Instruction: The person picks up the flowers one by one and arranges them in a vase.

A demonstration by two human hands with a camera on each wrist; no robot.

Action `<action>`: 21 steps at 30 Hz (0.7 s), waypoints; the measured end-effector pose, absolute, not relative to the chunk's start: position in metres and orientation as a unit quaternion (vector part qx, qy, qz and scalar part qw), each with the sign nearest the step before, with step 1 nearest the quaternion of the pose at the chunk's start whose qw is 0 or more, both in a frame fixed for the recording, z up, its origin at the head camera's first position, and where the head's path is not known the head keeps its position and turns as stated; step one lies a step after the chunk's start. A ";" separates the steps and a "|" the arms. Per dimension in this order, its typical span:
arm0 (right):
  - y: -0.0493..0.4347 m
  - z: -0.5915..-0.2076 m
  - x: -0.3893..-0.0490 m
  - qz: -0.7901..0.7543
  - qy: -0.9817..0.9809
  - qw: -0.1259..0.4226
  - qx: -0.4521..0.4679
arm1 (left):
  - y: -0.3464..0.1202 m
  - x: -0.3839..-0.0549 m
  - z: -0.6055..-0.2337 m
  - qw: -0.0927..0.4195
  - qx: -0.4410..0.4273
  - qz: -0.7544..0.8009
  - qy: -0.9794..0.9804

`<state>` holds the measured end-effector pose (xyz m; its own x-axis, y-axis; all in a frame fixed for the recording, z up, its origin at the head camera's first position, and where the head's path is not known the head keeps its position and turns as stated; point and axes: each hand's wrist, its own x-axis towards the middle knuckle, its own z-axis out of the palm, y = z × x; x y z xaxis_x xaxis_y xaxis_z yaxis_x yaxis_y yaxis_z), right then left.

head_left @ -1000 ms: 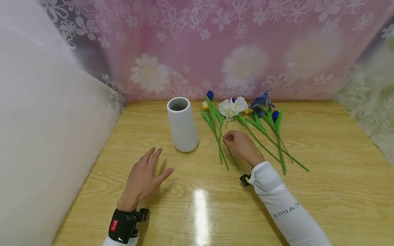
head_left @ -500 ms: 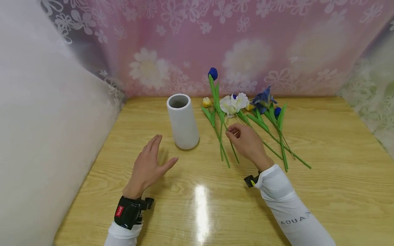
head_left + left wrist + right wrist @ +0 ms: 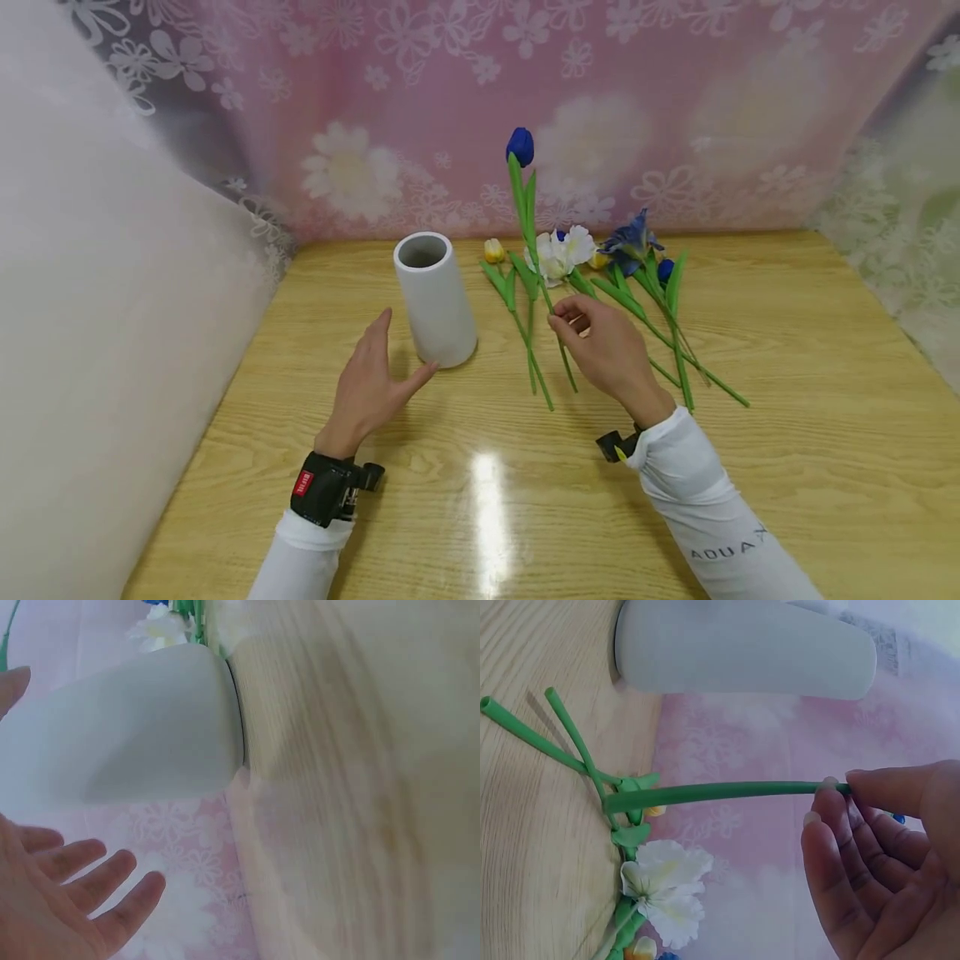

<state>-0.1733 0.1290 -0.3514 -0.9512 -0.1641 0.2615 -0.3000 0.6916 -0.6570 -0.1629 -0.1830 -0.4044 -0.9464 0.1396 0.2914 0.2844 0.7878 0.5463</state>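
A blue tulip with green leaves stands nearly upright in my right hand, whose thumb and fingers pinch its stem. In the right wrist view the pinched stem runs out from the fingertips, its lower end free. My left hand is beside the white vase, fingers straight and thumb spread toward its base. The left wrist view shows the vase between the thumb and the fingers, with a gap on the finger side. Whether the thumb touches the vase I cannot tell.
Right of the vase lie a yellow tulip, a white flower, a dark blue flower and another blue tulip, stems crossing on the wooden table. A pink floral curtain hangs behind, a white wall at left.
My right hand has lifted the blue tulip from the table, its bloom rising from the row of flowers to well above it. My left hand has moved forward and right, close to the vase.
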 end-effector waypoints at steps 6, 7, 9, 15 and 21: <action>0.136 -0.350 -0.170 0.371 -0.913 0.109 0.129 | -0.173 -0.177 -0.404 0.126 -0.092 -0.376 -0.913; 0.137 -0.350 -0.170 0.371 -0.913 0.110 0.128 | -0.172 -0.178 -0.404 0.123 -0.091 -0.387 -0.909; 0.139 -0.350 -0.168 0.373 -0.912 0.112 0.127 | -0.170 -0.182 -0.405 0.118 -0.091 -0.407 -0.901; 0.143 -0.351 -0.165 0.376 -0.910 0.120 0.126 | -0.166 -0.193 -0.410 0.110 -0.103 -0.451 -0.879; 0.147 -0.352 -0.162 0.385 -0.908 0.113 0.122 | -0.161 -0.198 -0.415 0.121 -0.113 -0.478 -0.862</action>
